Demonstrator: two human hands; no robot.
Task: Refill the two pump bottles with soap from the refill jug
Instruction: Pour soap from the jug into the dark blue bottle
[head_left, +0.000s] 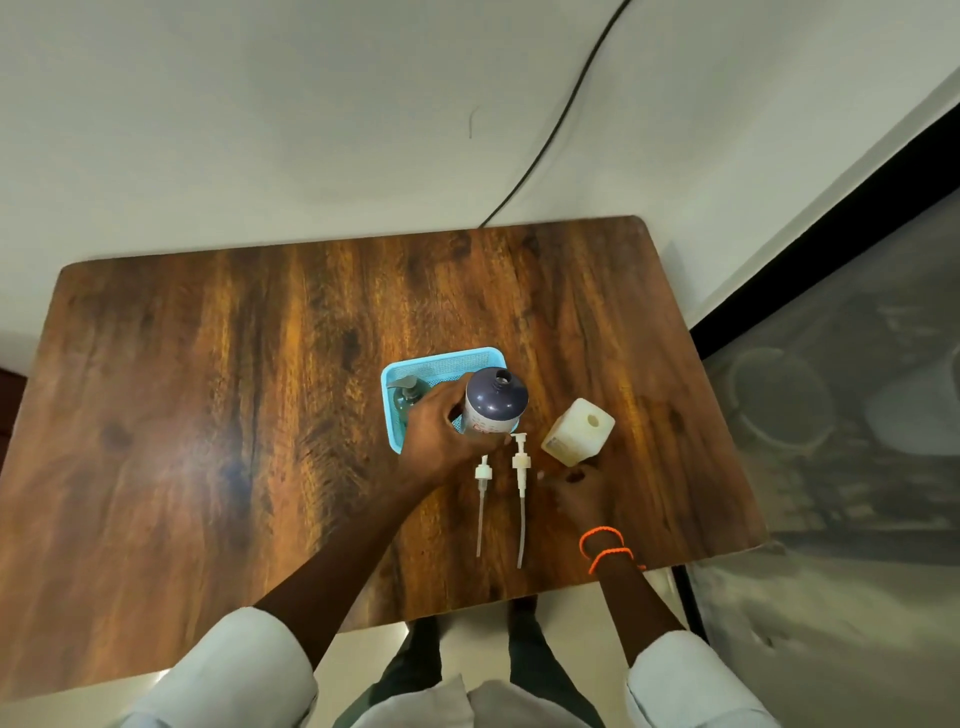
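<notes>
My left hand (441, 431) grips a dark blue bottle (496, 397) with a white label, uncapped and upright, at the front right corner of a light blue basket (441, 358). A cream square bottle (577, 431) with an open neck stands to its right on the table. Two white pump heads with long tubes, one (483, 499) and the other (520, 488), lie flat in front of the bottles. My right hand (576, 493) hovers low over the table just in front of the cream bottle, blurred, holding nothing I can see. A green pump bottle (408, 397) sits inside the basket.
The wooden table (208, 415) stands against a white wall, with a black cable (561, 119) running down behind it. A dark-framed glass panel (831, 415) is close to the table's right edge. Orange bands circle my right wrist.
</notes>
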